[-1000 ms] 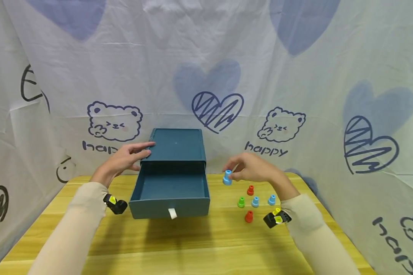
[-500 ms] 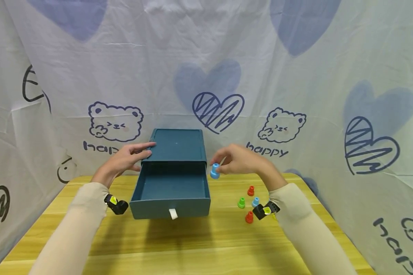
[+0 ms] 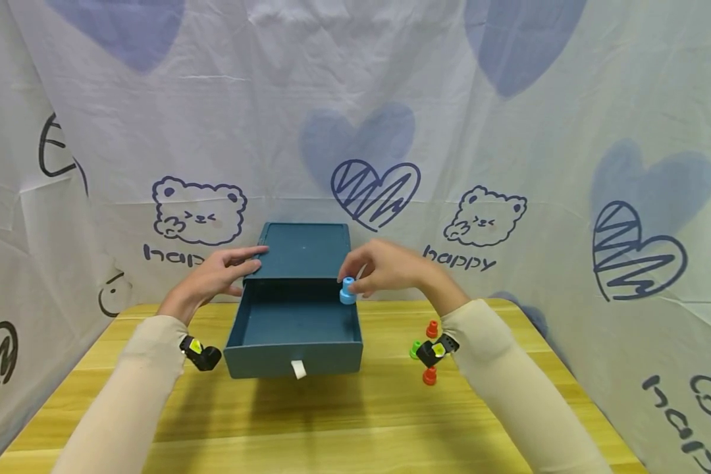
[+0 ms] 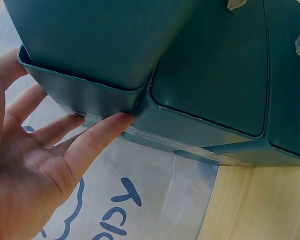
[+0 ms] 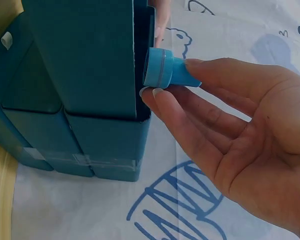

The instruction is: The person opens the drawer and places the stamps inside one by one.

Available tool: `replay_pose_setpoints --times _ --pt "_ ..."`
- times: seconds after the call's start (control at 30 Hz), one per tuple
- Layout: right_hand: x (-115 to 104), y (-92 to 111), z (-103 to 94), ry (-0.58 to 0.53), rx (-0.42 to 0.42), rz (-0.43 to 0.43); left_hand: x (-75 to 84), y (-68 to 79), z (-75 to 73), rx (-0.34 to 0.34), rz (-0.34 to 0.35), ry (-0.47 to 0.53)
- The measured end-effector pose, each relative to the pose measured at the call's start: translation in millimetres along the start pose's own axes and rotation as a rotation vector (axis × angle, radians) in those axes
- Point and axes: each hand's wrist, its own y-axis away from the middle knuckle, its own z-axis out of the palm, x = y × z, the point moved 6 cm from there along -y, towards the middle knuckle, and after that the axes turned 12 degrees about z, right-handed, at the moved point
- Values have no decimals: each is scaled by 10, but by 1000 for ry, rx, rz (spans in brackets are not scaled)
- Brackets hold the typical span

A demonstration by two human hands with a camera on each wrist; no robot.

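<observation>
A light blue toy stamp (image 3: 347, 291), wide at its base and narrow above, is pinched between the thumb and fingers of my right hand (image 3: 391, 266). The stamp overlaps the right back corner of a pulled-out teal drawer (image 3: 293, 361) in the head view. In the right wrist view, the stamp (image 5: 165, 69) lies right at the drawer's side edge. My left hand (image 3: 216, 273) rests with extended fingers against the left side of the teal drawer cabinet (image 3: 305, 250). From the left wrist, its fingertips (image 4: 121, 119) touch the cabinet's side.
Red stamps (image 3: 429, 376) and a green stamp (image 3: 415, 349) stand on the wooden table (image 3: 308, 428) to the right, partly hidden by my right wrist camera. A white pull tab (image 3: 298, 368) hangs on the drawer front. A printed cloth (image 3: 272, 131) hangs close behind the cabinet.
My right hand has carried the light blue stamp left, from above the table to the drawer's right back corner. Its wrist now hides the blue stamps on the table. My left hand stays put.
</observation>
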Motion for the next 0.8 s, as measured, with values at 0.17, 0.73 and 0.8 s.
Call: replay_pose_setpoints --times 0.17,0.73,0.8 --pt "-57 -90 34 -1 -26 -3 -2 1 -2 -1 5 0" --pt "-343 -369 159 141 -99 4 -1 -11 3 9 -2 2" --pt "-371 -401 175 147 -110 -2 0 -10 6 9 -5 -3"
